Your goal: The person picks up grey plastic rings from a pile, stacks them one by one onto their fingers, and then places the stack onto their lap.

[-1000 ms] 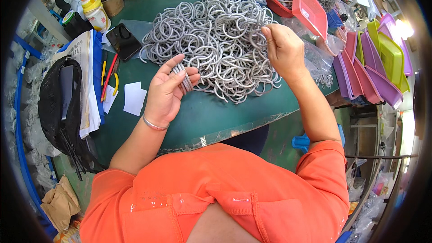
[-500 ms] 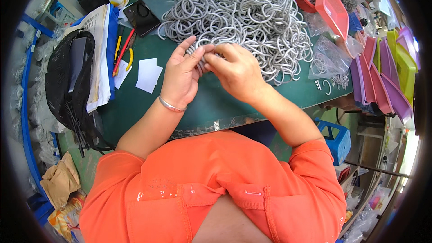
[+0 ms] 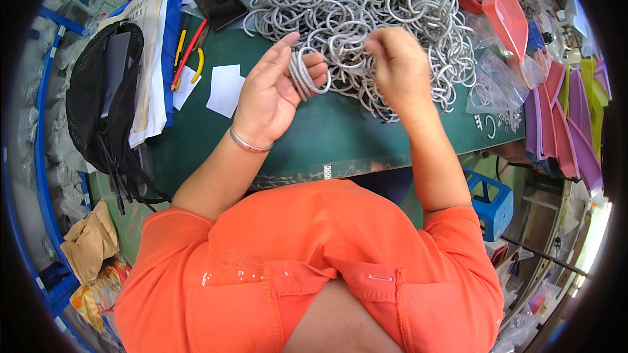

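Note:
A large heap of silver-grey rings (image 3: pixel 366 10) is piled on the green table. My left hand (image 3: pixel 271 91) is palm up near the heap's left edge, fingers curled through a small stack of grey rings (image 3: pixel 303 77). Over the heap's right part is my right hand (image 3: pixel 400 65), its fingers bent together and partly smeared by motion. Whether a ring is between those fingers cannot be made out.
On the left lie a black mesh bag (image 3: pixel 98 98), pliers (image 3: pixel 198 59), white paper slips (image 3: pixel 224 91) and a dark phone (image 3: pixel 220 1). To the right are a red tray (image 3: pixel 505 16), a clear plastic bag (image 3: pixel 494 82) and stacked coloured bins (image 3: pixel 562 117). A blue stool (image 3: pixel 490 206) stands below.
My right hand has left the rings in my left hand and moved right, over the heap. The left hand still holds its stack. The whole view has shifted slightly.

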A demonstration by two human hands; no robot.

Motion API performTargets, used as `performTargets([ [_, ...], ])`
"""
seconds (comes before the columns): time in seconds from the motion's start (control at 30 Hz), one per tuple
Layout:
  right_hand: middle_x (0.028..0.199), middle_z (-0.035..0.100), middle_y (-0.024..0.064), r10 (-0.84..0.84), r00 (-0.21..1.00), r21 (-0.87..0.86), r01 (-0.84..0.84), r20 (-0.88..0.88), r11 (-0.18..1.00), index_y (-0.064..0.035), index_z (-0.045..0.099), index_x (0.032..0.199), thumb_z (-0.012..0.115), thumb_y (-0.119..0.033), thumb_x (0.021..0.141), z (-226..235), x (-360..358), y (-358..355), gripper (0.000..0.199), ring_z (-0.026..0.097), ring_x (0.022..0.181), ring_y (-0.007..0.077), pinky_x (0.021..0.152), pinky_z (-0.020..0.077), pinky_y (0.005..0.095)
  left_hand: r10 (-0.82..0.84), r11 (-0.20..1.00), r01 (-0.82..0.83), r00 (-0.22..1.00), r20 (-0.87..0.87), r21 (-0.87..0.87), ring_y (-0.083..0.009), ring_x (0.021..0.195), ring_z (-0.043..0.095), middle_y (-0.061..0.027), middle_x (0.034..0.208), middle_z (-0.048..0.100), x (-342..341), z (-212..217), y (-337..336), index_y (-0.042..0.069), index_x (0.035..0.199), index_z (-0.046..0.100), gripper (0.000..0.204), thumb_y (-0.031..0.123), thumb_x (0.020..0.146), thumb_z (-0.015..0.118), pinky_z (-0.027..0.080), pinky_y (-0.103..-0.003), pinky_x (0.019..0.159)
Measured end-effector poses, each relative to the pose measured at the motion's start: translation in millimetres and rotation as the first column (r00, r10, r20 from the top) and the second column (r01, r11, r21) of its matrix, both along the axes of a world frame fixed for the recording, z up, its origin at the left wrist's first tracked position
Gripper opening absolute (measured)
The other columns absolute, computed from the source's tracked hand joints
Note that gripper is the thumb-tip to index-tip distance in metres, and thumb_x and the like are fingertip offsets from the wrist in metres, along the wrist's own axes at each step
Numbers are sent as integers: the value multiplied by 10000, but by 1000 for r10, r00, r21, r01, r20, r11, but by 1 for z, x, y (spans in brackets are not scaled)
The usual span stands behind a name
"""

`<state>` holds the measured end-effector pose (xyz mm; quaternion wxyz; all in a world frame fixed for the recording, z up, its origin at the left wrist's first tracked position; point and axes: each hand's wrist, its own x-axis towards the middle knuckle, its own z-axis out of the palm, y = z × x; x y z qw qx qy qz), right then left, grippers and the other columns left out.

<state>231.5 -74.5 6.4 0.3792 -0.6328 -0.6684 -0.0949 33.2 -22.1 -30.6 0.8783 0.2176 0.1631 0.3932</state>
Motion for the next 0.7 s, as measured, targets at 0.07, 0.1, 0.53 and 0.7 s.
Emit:
performTargets([
  [0.07,739,606,108,-89,956,1,93,-280,996,-32,570,800,618,-48,798,21,-5,-5,51,588,675,287,607,477,367,10,1000,-10,1000,-8,5,-252,973,610,-166,1077,593,-1,7,-2,42,1311,376,385,120,946,472,504,-395,872],
  [0.1,733,610,108,-109,887,10,127,-449,992,-28,568,806,617,-46,805,31,-8,-8,52,588,648,280,584,478,353,12,999,-10,999,-39,42,-259,993,604,-175,1101,584,0,7,-2,43,1318,370,391,123,947,466,499,-399,883],
  [0.53,850,607,88,61,992,112,-73,111,991,-45,627,829,625,-20,741,3,-13,21,92,590,782,289,642,489,386,44,998,-34,979,-200,54,-228,893,638,-154,995,625,7,16,-7,14,1335,334,529,47,872,589,521,-351,832],
  [0.7,815,598,79,84,961,-44,-75,265,996,-50,619,790,665,-106,745,-1,17,35,86,581,759,289,622,475,383,14,999,-6,976,-219,38,-249,925,627,-170,1013,612,4,12,-7,18,1332,337,527,31,867,585,515,-364,844],
])
